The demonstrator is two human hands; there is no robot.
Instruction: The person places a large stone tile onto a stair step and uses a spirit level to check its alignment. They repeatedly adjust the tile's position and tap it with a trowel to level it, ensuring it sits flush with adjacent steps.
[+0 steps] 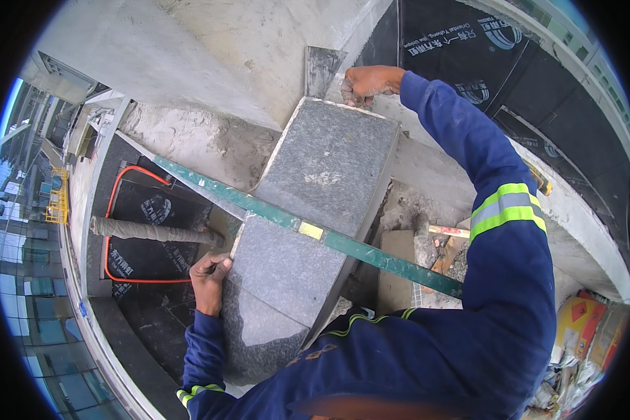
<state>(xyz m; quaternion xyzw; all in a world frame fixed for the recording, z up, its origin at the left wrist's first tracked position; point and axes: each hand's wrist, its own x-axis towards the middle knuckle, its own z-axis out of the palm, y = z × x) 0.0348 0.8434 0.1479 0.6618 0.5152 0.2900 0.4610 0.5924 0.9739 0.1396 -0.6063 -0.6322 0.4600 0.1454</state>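
Two grey stone slabs, the upper (pixel 325 157) and lower (pixel 280 269), lie end to end. A green straightedge (pixel 399 266) with a yellow-green patch crosses them diagonally. My left hand (pixel 210 276) has fingertips and thumb pinched at the lower slab's left edge. At the upper slab's far end, my right hand (pixel 371 85) is bent with curled fingers; whatever it grips, if anything, is too hidden to tell. A small grey plate (pixel 322 66) stands beside that hand, against the pale concrete wall.
At left, a wrapped pipe (pixel 147 229) and orange hose (pixel 108 210) sit over dark membrane, beyond which are a yellow railing (pixel 57 196) and glass facade. A curved concrete ledge (pixel 588 252) runs right. Rubble (pixel 437 255) and sacks (pixel 574 325) lie to the lower right.
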